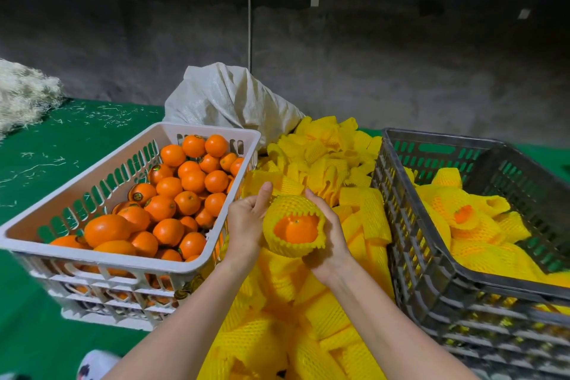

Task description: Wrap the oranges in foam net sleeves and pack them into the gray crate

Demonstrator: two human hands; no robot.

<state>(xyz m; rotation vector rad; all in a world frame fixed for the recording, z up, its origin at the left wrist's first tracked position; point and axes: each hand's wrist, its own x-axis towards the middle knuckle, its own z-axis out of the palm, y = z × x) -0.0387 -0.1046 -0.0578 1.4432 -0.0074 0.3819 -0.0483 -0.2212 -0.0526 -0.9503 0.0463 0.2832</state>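
Left hand (246, 222) grips the side of one yellow foam net sleeve (290, 207), thumb up; right hand (330, 237) curls under it. One round orange (297, 230) sits inside, top bare, sleeve rim jagged. Loose sleeves (324, 148) heaped beneath, uncountable. One white slotted plastic crate (129, 265) left, dozens of glossy bare oranges (191, 182). One gray crate (431, 256) right, several wrapped oranges (462, 213). One woven sack (228, 95) behind

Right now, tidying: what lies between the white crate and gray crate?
Head view: a heap of foam net sleeves; left hand and right hand hold a sleeved orange.
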